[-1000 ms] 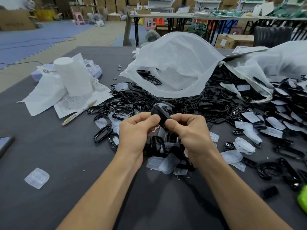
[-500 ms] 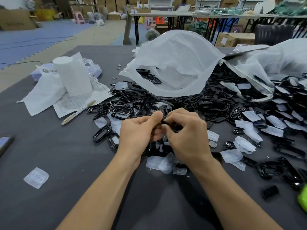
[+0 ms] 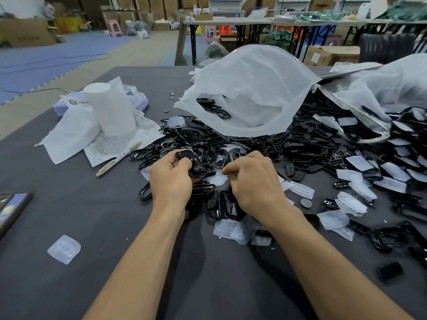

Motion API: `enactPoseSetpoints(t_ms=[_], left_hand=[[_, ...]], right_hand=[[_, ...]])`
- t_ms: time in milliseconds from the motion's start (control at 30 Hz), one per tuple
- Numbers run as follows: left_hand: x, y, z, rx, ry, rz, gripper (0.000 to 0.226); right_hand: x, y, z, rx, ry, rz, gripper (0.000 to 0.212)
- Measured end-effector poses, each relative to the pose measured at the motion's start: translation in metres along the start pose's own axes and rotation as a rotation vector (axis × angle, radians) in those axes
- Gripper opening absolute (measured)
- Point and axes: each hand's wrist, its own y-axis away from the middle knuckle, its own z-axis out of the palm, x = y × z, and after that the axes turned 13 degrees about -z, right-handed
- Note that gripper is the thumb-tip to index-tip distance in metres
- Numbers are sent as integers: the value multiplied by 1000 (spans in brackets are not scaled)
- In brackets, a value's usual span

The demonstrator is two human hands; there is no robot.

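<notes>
My left hand (image 3: 172,179) grips a glossy black plastic shell (image 3: 193,163), thumb and fingers curled round it, just above the table. My right hand (image 3: 251,181) hovers beside it over the heap, fingers curled with thumb and forefinger pinched together; whether a small part sits between them I cannot tell. Beneath both hands lies a heap of black plastic frames and shells (image 3: 254,146). Translucent rubber button pads (image 3: 233,229) lie near my right wrist, and one single pad (image 3: 64,249) lies apart at the left.
An open white bag (image 3: 249,95) holding black parts stands behind the heap; a second bag (image 3: 392,88) sits at the right. A white paper roll (image 3: 111,109), papers and a pen (image 3: 117,159) are at the left, a phone (image 3: 11,207) at the left edge, a coin (image 3: 306,203) right of my hand.
My hands, which both pinched one black part together, have separated. The left keeps the black shell and has turned it; the right has drawn back to the right over the heap.
</notes>
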Motion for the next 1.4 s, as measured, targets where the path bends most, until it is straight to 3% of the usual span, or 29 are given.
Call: enactPoseSetpoints(t_ms=[133,267,367,500,700,833,967,1067,1167,1300,1333,1400], left_hand=[[-1,-3,-3,26,13,7,16],[2,-5,-6,41,13,16,22],[5,-4,-6,43,11,15,25],[8,-3,-7,25,31,1,46],[6,6,-3,-165,58,-35,39],[7,13,-2,-336,41,-76,42],[7,15,-3,-568,33,-149,49],[6,20,2,-643,-27,-142,48],[5,23,6,-574,-68,-164,35],[1,16,7,-279,-14,-172,27],[0,14,8,-235,-18,-153,28],[-3,11,9,-200,-70,-96,50]], right_hand=[[-9,-28,3,-309,219,-82,31],[-14,-31,11,-317,322,-141,25],[-12,-24,11,-227,270,-78,23],[-4,-7,6,36,75,28,21],[7,7,-1,346,-447,266,20],[10,7,-7,360,-761,410,29],[10,6,-12,356,-943,437,35],[8,6,-15,293,-1070,454,39],[6,6,-17,285,-1160,475,39],[14,6,-25,405,-1235,552,43],[15,6,-26,411,-1225,552,42],[16,7,-24,392,-1218,541,40]])
